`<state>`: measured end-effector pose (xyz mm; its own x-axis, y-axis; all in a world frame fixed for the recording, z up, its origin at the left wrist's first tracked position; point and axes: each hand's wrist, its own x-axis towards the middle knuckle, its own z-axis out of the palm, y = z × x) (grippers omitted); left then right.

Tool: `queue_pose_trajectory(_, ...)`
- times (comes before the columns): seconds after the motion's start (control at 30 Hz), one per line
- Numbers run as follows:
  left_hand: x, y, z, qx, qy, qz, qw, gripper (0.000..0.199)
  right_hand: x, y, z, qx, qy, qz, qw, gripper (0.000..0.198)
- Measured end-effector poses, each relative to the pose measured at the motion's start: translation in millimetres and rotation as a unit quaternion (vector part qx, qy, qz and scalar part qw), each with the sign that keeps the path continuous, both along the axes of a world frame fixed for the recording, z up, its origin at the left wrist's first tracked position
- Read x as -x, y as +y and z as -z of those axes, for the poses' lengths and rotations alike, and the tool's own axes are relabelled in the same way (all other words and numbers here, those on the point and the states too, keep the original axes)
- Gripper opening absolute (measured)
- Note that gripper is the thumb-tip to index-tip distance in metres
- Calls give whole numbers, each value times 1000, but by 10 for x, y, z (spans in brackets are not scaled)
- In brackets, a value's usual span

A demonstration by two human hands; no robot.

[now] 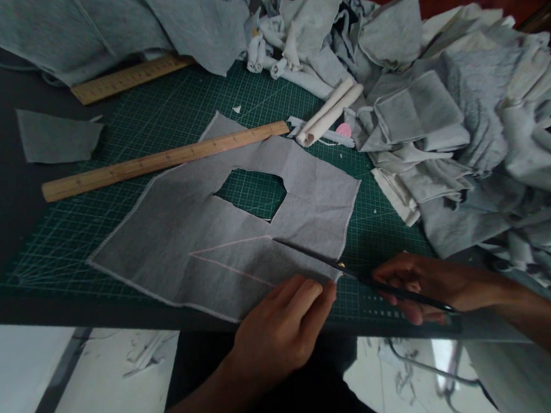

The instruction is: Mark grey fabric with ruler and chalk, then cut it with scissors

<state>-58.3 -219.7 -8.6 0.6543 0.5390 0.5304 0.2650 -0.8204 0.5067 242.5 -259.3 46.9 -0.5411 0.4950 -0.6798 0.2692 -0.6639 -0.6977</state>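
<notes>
A grey piece of fabric (160, 224) lies on the green cutting mat, with a many-sided hole cut through it near the middle. Pale chalk lines (227, 267) form a pointed shape on its near part. My left hand (289, 322) presses on the fabric's near edge, its fingers bent and close together over the cloth. Black scissors (355, 273) are gripped by my right hand (424, 283) at the right. Their long blade reaches over the cloth, and its tip is at the right end of the upper chalk line. The lower blade is hidden.
A wooden ruler (168, 158) lies across the fabric's far side; a second wooden ruler (131, 77) is partly under grey cloth (116, 27). Heaped fabric pieces (417, 108) and rolled cloth (329, 113) cover the right and back. A small scrap (57, 136) rests at left on the green cutting mat (60, 253).
</notes>
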Motion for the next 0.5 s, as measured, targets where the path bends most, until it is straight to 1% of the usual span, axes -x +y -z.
queue_pose_trajectory(0.07,1,-3,-3,-2,1,-2,1000,29,11,14,-8,1,-18,-8,1000,66)
queue_pose_trajectory(0.2,0,-5,-10,-6,-2,-4,1000,31,-4,35,-6,26,-95,-30,995,38)
queue_pose_trajectory(0.27,-4,-6,-7,-4,-2,-4,1000,31,-41,30,17,38,-95,-24,994,28)
queue_pose_trajectory(0.37,-13,-7,4,2,-6,3,1000,29,-91,27,41,53,-65,-8,996,27)
queue_pose_trajectory(0.5,-19,-4,2,3,-17,-1,1000,29,-42,87,-24,42,-81,-39,995,24)
